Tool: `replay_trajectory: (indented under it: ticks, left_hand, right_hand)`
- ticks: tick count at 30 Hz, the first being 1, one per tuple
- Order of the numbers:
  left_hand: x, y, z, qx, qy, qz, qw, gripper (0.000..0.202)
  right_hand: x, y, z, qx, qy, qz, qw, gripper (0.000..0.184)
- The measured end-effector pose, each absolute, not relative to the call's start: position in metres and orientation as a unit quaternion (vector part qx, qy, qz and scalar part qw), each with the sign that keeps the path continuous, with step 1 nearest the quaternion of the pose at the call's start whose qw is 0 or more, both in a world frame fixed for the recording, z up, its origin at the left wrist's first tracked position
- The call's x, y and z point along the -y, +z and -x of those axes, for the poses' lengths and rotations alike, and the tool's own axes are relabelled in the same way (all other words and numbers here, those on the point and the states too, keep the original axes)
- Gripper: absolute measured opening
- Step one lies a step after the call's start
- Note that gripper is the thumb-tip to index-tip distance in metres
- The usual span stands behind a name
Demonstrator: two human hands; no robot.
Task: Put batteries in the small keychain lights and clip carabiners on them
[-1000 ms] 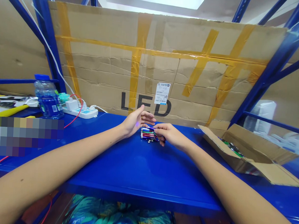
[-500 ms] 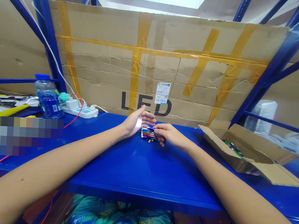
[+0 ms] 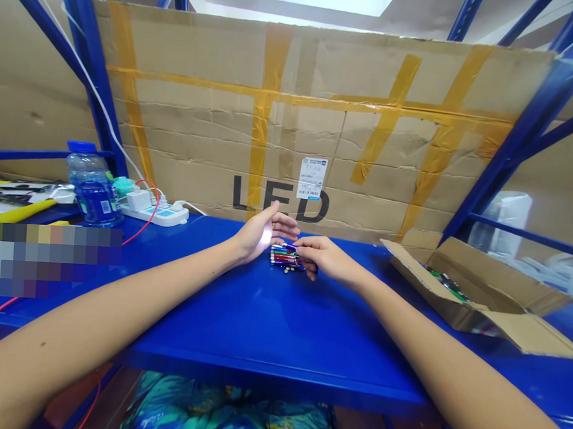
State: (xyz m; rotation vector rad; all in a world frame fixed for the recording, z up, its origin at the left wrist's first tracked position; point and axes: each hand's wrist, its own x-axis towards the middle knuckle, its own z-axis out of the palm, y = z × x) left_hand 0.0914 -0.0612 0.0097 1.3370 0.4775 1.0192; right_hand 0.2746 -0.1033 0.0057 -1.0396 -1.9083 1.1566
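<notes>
My left hand [image 3: 267,229] is open, its palm facing right and its fingers stretched out. A bright white spot of light falls on that palm. My right hand [image 3: 323,257] pinches a small blue flashlight [image 3: 288,246], whose end points at the lit palm. Right below it, a row of slim metallic flashlights [image 3: 283,260] in red, green and blue lies on the blue table [image 3: 261,322]. The fingers of my right hand partly cover the right end of the row.
On the right, an open cardboard box [image 3: 476,314] holds several small coloured pieces. A bottle [image 3: 93,188] and a white power strip [image 3: 164,216] with cables stand at the left. A taped cardboard sheet [image 3: 214,121] closes off the back.
</notes>
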Motion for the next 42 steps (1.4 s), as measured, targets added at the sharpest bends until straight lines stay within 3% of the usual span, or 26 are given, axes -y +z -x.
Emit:
replay_trajectory:
  ticks: [17,28,42]
  left_hand:
    - [0.0608,0.0093,-0.0914,-0.209,0.448,-0.586,0.642,0.057]
    - [0.0608,0.0098,-0.0912,-0.208,0.449,-0.586,0.641,0.057]
    - [0.0607,0.0093,-0.0910,-0.212,0.450,-0.586,0.639,0.058]
  right_hand:
    - [0.1060,0.0074,-0.2738,0.738,0.423,0.412,0.327,0.029]
    - [0.1091,0.0118,-0.2738,0.754,0.395,0.425,0.309,0.019]
    - [0.1036,0.0090,-0.2779,0.737,0.343,0.452,0.369,0.015]
